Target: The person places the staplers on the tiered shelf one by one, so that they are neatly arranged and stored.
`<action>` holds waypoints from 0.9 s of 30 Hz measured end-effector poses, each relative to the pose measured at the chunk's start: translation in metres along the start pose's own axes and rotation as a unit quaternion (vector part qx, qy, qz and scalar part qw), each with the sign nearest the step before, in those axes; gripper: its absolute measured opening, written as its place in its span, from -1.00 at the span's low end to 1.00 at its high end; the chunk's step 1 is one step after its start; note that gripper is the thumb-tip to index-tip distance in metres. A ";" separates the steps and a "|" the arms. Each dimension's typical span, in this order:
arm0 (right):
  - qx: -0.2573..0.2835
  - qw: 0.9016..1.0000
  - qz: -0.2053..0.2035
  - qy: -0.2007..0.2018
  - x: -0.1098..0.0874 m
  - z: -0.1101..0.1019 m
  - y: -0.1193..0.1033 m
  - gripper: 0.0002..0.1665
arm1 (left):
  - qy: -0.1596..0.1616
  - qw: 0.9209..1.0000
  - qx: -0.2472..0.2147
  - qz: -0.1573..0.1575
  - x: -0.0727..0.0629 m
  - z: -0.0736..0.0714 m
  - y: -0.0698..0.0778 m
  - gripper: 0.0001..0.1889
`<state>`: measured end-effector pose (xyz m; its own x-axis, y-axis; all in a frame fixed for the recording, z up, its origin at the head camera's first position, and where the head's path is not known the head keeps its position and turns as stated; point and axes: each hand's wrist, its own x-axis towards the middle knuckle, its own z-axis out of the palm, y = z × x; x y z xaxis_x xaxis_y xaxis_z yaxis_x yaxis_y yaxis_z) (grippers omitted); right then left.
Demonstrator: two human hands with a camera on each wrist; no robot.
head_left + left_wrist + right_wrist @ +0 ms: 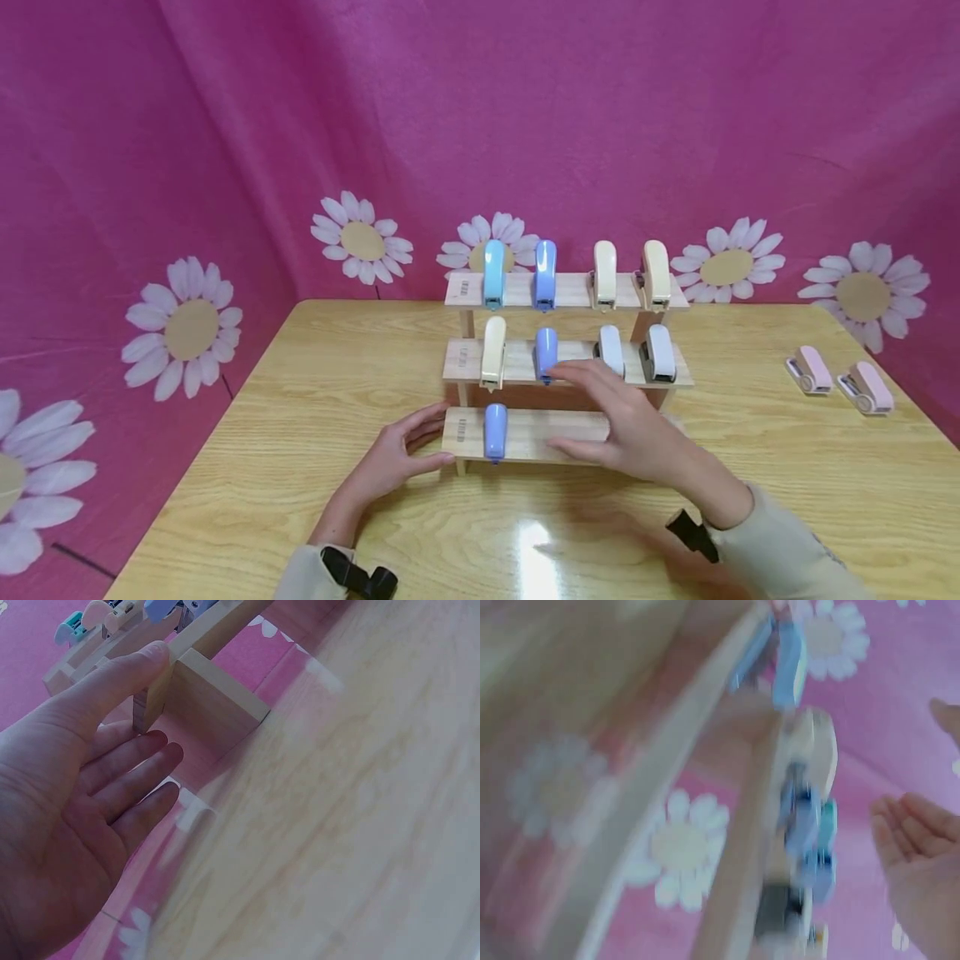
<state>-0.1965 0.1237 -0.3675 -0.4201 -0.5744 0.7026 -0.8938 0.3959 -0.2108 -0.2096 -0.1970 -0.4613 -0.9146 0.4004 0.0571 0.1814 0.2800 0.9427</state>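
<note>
A three-tier wooden rack (577, 423) holds small staplers. My left hand (401, 450) holds the left end of its bottom shelf, thumb at the front corner and fingers toward the back. In the left wrist view the thumb presses the board end, with the other fingers loosely extended. My right hand (630, 421) is empty over the bottom shelf's right part, thumb and fingers apart. Its fingertips overlap the lower edge of a blue stapler (546, 346) on the middle shelf. Another blue stapler (495, 429) stands at the bottom shelf's left.
The middle shelf also bears a cream stapler (493, 350) and two white staplers (662, 350). Along the top are a light-blue stapler (493, 271), a blue stapler (545, 271) and two cream staplers (656, 271). Two pink staplers (866, 387) lie on the table at right. A magenta curtain hangs behind.
</note>
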 end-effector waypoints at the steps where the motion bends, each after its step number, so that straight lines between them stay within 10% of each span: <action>1: 0.005 1.000 -0.012 0.019 -0.001 -0.006 0.004 -0.18 | 0.001 1.000 0.002 -0.002 0.000 0.000 0.000 -0.18; 10: 0.007 0.992 -0.028 0.121 -0.025 -0.061 0.037 -0.15 | 0.000 1.000 0.004 -0.002 -0.001 -0.002 -0.002 -0.17; 22: -0.060 0.979 0.182 0.070 -0.091 -0.135 0.095 -0.02 | -0.002 1.000 0.000 0.003 0.001 -0.001 -0.001 -0.17; 27: -0.087 0.973 0.208 0.050 -0.116 -0.153 0.121 0.03 | -0.005 1.000 -0.001 0.001 0.001 -0.001 -0.001 -0.16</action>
<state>-0.2319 0.3485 -0.3706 -0.7143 -0.2699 0.6457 -0.6060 0.6999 -0.3780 -0.2110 -0.1973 -0.4620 -0.9110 0.4087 0.0556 0.1819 0.2771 0.9435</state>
